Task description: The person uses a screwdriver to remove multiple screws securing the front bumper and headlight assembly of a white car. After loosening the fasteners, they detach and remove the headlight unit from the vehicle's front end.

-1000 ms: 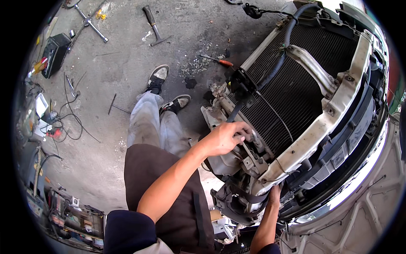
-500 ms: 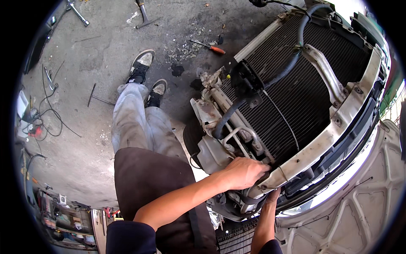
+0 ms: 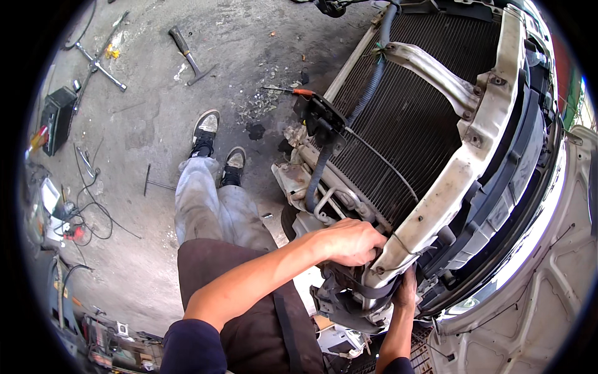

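Observation:
My left hand [image 3: 356, 242] reaches across to the near end of the pale metal crossbar [image 3: 451, 171]. Its fingers curl down into the gap beside the radiator [image 3: 408, 112], and their tips are hidden. On the other side of that bar end, my right hand [image 3: 406, 288] comes up from below, with its fingers mostly out of sight behind the bar and dark parts. A black strap-like piece [image 3: 370, 290] runs around the front end between the hands. Close to my left hand are metal pipes [image 3: 339, 202] and a ribbed grey hose [image 3: 316, 177].
A black bracketed part [image 3: 321, 115] hangs over the radiator edge. An open hood [image 3: 517, 318] lies at the lower right. On the floor are a hammer [image 3: 190, 56], an orange-handled screwdriver [image 3: 302, 91], a cross wrench [image 3: 96, 65], a T-handle tool [image 3: 156, 182] and a battery [image 3: 59, 118].
The view has shifted, so the car front appears farther left and more floor shows at the left. Both hands stay at the crossbar's near end, my left fingers still in the gap.

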`<state>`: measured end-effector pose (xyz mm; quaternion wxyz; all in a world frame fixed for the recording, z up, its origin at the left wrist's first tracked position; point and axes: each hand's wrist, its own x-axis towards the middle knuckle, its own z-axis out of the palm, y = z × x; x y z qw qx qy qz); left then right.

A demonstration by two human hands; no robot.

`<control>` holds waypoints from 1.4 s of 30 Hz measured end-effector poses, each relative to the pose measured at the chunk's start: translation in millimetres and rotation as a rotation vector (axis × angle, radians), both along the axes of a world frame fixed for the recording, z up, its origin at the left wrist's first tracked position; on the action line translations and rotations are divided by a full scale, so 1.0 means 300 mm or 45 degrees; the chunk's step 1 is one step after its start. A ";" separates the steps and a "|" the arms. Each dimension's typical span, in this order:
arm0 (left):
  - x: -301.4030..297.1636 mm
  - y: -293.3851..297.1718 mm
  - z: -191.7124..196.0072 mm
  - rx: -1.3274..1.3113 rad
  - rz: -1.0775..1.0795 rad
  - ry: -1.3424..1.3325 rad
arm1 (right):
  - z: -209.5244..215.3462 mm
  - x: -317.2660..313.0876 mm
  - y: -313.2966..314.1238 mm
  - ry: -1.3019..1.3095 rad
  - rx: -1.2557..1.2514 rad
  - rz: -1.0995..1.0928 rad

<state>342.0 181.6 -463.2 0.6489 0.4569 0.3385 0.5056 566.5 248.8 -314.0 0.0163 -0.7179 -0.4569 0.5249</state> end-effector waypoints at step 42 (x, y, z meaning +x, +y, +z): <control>0.045 0.089 -0.079 0.182 0.123 -0.254 | 0.355 -0.139 -0.251 -0.157 -0.201 -0.251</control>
